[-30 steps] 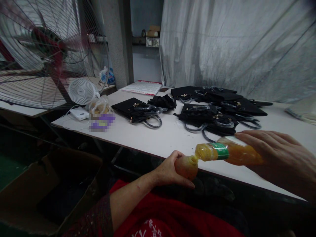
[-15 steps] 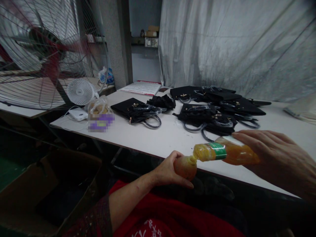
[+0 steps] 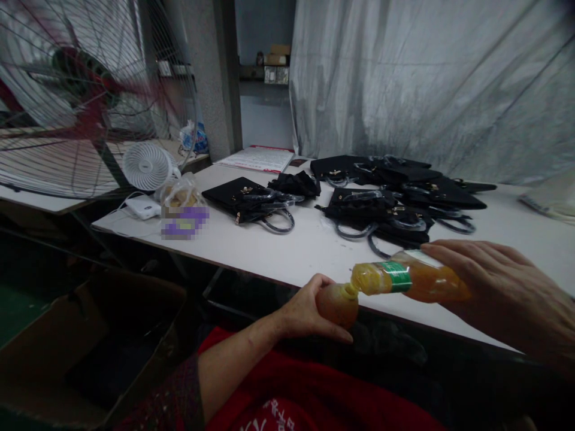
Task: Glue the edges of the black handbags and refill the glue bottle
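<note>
My left hand [image 3: 309, 314] is wrapped round a small rounded container [image 3: 341, 308] with orange contents and a narrow yellowish neck. Its underside is hidden. A clear plastic bottle [image 3: 433, 281] with a green-and-white label and orange liquid inside lies nearly level in my right hand [image 3: 498, 287], gripped from above near its base. The mouth of the bottle meets the neck of the container just past the table's front edge. Behind the bottle, several black handbags [image 3: 377, 212] with plastic-wrapped handles lie on the white table [image 3: 215, 245].
A large caged fan [image 3: 90, 90] spins at the left. Beside it on the table are a small white fan [image 3: 148, 166], a white power bank [image 3: 142, 206] and a plastic bag [image 3: 182, 193]. An open cardboard box [image 3: 148, 359] stands low at left. Grey sheeting [image 3: 404, 90] hangs behind.
Both hands keep nearly the same place and grip. The right hand and the bottle's base sit very slightly lower. The large fan's blades have turned.
</note>
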`<state>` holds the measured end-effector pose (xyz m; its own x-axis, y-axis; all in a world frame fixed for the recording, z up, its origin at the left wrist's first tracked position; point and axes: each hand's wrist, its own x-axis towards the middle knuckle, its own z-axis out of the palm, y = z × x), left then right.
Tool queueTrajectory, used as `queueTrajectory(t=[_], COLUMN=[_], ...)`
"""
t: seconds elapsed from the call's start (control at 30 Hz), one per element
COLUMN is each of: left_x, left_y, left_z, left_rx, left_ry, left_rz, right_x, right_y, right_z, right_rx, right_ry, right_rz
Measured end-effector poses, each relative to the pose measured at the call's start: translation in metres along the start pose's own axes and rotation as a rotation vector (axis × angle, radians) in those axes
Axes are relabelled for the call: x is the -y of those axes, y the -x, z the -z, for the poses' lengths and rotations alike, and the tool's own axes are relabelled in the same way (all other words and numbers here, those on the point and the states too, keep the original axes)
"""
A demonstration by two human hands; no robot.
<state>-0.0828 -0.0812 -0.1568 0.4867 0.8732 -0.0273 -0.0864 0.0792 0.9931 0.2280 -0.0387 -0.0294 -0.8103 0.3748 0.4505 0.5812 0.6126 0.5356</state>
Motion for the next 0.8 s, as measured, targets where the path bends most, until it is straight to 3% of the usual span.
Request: queueTrajectory(t=[0.8], left_x=[0.0], left_y=[0.0], left_z=[-0.002], left_rx=[-0.006], left_ry=[-0.029], left_rz=[-0.013], right_x=[0.015], right_y=[0.015], right_z=[-0.014], right_rx=[-0.03], right_ry=[-0.047], right_rz=[-0.093])
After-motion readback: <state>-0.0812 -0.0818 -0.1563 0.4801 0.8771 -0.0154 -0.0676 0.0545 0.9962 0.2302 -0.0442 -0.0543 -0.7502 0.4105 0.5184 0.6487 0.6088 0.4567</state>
